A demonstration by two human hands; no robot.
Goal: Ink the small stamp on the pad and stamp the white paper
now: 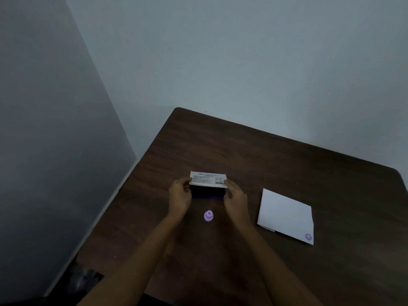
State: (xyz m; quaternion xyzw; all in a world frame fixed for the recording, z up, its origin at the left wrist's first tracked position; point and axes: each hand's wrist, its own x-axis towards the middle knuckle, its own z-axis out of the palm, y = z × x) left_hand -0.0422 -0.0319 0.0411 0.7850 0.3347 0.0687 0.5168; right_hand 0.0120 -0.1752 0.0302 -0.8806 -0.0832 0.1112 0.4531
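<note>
The white-labelled lid (208, 179) of the dark rectangular ink pad (207, 192) is pinched at its ends by the left hand (180, 196) and right hand (235, 198), apparently the opening step; next, the small lilac plastic stamp (208, 215), just in front of the pad, must be picked up, while the white paper sheet (286, 214) lies to the pad's right.

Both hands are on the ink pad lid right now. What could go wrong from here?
The left hand and right hand pinch the lid over the dark ink pad; fingers may pick up ink. The small stamp stands loose between the wrists and could get knocked. The white paper lies unheld and may slide.
</note>
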